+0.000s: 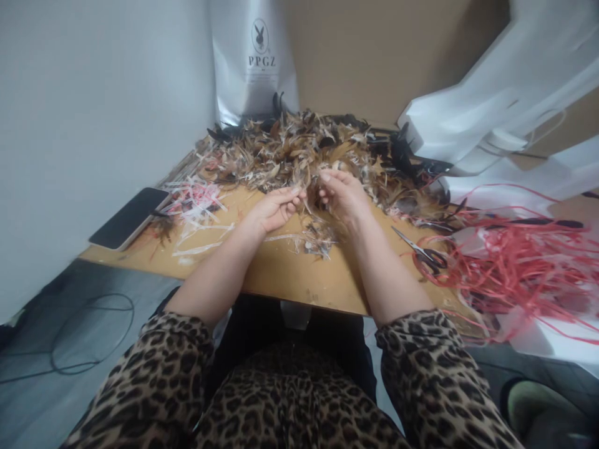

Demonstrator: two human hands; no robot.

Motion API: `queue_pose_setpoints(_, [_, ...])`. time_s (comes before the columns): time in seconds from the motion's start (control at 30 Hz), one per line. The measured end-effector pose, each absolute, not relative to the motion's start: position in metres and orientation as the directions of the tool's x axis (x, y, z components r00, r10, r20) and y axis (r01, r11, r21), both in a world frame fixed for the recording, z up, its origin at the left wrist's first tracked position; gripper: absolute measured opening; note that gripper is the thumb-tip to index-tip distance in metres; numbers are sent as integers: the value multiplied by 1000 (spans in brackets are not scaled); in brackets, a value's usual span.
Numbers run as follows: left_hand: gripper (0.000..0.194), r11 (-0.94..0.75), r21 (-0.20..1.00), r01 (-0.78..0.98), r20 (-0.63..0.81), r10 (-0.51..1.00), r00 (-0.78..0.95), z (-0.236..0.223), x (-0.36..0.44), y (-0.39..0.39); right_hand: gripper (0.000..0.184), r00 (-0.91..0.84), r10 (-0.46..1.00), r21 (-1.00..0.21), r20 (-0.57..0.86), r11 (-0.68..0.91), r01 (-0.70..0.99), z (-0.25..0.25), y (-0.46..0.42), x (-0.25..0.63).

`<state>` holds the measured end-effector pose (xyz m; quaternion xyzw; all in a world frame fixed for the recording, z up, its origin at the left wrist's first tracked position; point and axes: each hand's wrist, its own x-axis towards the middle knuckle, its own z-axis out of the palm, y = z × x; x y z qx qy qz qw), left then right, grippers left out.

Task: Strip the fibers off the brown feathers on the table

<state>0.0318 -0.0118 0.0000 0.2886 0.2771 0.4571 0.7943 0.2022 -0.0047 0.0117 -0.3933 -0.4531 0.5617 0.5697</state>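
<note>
A heap of brown, black and pale feathers covers the back of the wooden table. At its front edge, my left hand pinches a thin, light-brown feather between thumb and fingertips. A short distance to the right, my right hand has its thumb and fingers pressed together over the heap. What lies between those fingers is too small and blurred to name. Below both hands, a small clump of feather scraps rests on the table.
A phone lies at the left beside pink and white strips. Scissors lie to the right, next to tangled red ribbon. A white printed bag stands behind; a white machine is at back right.
</note>
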Motion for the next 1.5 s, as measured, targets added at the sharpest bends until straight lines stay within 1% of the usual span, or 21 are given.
queue_pose_setpoints(0.1, [19, 445, 695, -565, -176, 867, 466, 1, 31, -13, 42, -234, 972, -956, -3, -72, -284, 11, -10, 198])
queue_pose_setpoints(0.2, [18, 437, 705, -558, -168, 868, 468, -1, 31, -12, 37, -286, 958, -956, -10, -93, -277, 11, -14, 194])
queue_pose_setpoints(0.3, [14, 407, 746, -528, -171, 882, 439, -4, 32, -10, 36, -219, 976, -971, 15, -38, -236, 12, -14, 194])
queue_pose_setpoints(0.4, [10, 354, 801, -482, -156, 902, 403, -7, 33, -9, 35, -151, 987, -988, 63, 40, -151, 14, -12, 198])
queue_pose_setpoints(0.53, [6, 326, 845, -423, -160, 910, 383, -7, 34, -11, 33, -141, 983, -993, 116, 114, -25, 20, -15, 200])
queue_pose_setpoints(0.67, [5, 317, 866, -386, -170, 914, 368, -6, 36, -12, 27, -144, 981, -988, 127, 137, 68, 23, -20, 196])
queue_pose_setpoints(0.83, [4, 266, 899, -348, -134, 924, 359, -8, 37, -12, 22, -120, 985, -991, 124, 130, 44, 21, -20, 192])
queue_pose_setpoints(0.93, [5, 215, 919, -330, -93, 933, 347, -8, 37, -12, 26, -127, 983, -991, 132, 135, 18, 20, -20, 191])
queue_pose_setpoints(1.07, [9, 157, 945, -288, -57, 944, 326, -8, 37, -13, 31, -152, 980, -991, 129, 134, 28, 20, -19, 192])
queue_pose_setpoints(1.2, [9, 77, 969, -237, 1, 951, 310, -8, 39, -13, 34, -112, 985, -989, 135, 141, 47, 19, -20, 190])
queue_pose_setpoints(1.3, [9, 24, 980, -196, 33, 959, 280, -9, 40, -13, 34, -89, 987, -990, 134, 137, 30, 17, -20, 186])
queue_pose_setpoints(1.4, [10, 21, 980, -196, 27, 971, 239, -8, 40, -13, 31, -77, 990, -993, 117, 119, 21, 15, -17, 187])
queue_pose_setpoints(1.5, [10, 77, 961, -266, -29, 983, 180, -8, 38, -9, 25, -38, 994, -989, 105, 109, 100, 10, -11, 196])
